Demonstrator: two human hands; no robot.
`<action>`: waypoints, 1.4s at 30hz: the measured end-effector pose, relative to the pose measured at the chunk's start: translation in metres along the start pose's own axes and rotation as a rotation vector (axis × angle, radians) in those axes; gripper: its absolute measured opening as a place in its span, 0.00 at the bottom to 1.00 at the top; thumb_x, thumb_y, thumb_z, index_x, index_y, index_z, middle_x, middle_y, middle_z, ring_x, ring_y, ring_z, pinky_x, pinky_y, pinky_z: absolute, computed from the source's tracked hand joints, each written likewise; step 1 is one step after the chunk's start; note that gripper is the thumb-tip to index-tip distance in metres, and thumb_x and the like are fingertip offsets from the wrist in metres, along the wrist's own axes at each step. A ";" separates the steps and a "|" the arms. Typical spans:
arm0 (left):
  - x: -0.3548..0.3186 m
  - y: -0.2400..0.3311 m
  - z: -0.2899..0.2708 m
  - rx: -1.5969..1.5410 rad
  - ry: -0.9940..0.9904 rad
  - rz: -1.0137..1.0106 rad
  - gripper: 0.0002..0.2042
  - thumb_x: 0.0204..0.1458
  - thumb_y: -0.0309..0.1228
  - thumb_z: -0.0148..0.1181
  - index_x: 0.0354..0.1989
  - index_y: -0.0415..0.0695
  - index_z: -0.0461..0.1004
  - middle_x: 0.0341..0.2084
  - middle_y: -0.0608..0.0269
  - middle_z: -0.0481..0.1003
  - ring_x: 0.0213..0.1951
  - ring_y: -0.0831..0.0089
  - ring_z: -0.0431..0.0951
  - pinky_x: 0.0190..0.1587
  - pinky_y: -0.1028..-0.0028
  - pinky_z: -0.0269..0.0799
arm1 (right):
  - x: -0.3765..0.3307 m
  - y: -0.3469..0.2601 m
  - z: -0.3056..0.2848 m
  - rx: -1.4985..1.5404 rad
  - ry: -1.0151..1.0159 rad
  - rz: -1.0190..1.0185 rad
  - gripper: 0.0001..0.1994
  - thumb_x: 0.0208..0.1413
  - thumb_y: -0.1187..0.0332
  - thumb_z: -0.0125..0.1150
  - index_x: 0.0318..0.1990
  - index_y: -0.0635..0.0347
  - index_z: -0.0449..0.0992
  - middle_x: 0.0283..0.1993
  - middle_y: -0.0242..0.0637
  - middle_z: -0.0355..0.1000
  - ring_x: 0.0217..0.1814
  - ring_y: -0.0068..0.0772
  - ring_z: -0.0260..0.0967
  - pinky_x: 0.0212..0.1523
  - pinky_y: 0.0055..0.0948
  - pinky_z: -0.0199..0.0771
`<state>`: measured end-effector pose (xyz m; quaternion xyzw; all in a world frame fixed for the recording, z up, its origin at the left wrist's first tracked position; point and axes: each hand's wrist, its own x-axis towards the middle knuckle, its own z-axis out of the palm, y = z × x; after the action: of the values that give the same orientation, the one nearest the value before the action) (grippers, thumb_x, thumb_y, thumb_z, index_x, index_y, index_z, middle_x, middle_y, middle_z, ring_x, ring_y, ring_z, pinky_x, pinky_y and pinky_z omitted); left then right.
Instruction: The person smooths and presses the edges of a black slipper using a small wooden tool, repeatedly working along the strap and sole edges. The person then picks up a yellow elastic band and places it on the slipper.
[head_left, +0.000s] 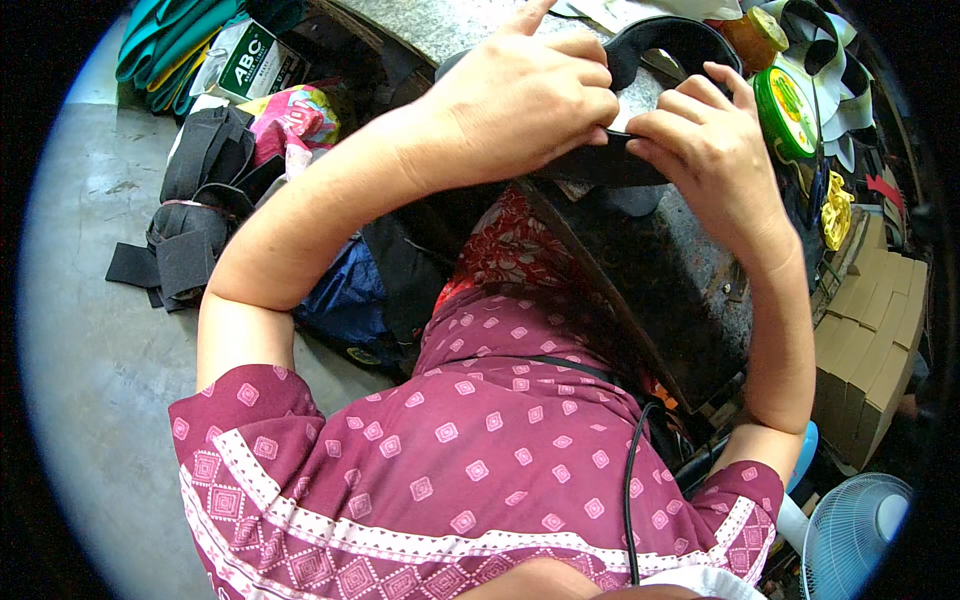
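A wide, flexible black strip (672, 36) is bent into a loop above the worktable (430, 22), its lower stretch hanging past the table's near edge. My left hand (535, 98) is curled over the strip's near edge, with its index finger pointing away from me. On the right side of the loop, my right hand (712, 150) pinches the same edge between thumb and fingers. The two hands are a short way apart, and my left fingertips are partly hidden behind the knuckles. Whether the strip is a belt or some other band, I cannot tell.
Right of my right hand stand a jar with a green lid (787, 110), an amber jar (752, 40) and a yellow bundle (838, 210). Cardboard boxes (868, 335) and a fan (860, 530) are lower right. Black rolled strips (195, 215) and a blue bag (348, 300) lie left.
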<state>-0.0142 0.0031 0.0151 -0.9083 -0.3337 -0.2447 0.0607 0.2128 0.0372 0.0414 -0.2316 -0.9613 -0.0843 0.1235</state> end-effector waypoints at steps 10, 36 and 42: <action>0.006 -0.012 -0.002 -0.199 0.150 -0.086 0.08 0.51 0.31 0.66 0.34 0.41 0.75 0.29 0.55 0.76 0.39 0.54 0.77 0.54 0.58 0.69 | 0.001 0.010 -0.010 -0.146 0.455 0.179 0.19 0.52 0.66 0.70 0.53 0.45 0.81 0.56 0.32 0.75 0.65 0.39 0.66 0.66 0.40 0.63; 0.019 0.001 0.006 -0.448 -0.124 -0.275 0.21 0.53 0.30 0.66 0.55 0.42 0.70 0.33 0.49 0.76 0.37 0.52 0.78 0.43 0.60 0.74 | -0.035 -0.001 0.041 1.506 0.482 0.749 0.10 0.60 0.69 0.68 0.46 0.60 0.79 0.39 0.28 0.78 0.35 0.15 0.72 0.33 0.17 0.72; 0.033 -0.010 -0.008 -0.749 -0.341 -0.371 0.26 0.54 0.30 0.62 0.63 0.40 0.67 0.35 0.62 0.74 0.39 0.72 0.75 0.41 0.70 0.74 | -0.034 -0.006 0.031 1.695 0.407 0.777 0.19 0.63 0.69 0.62 0.60 0.61 0.72 0.50 0.33 0.78 0.47 0.22 0.77 0.48 0.27 0.80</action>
<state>-0.0020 0.0276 0.0373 -0.8198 -0.3847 -0.2024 -0.3728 0.2329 0.0248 0.0018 -0.3492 -0.5186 0.6484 0.4344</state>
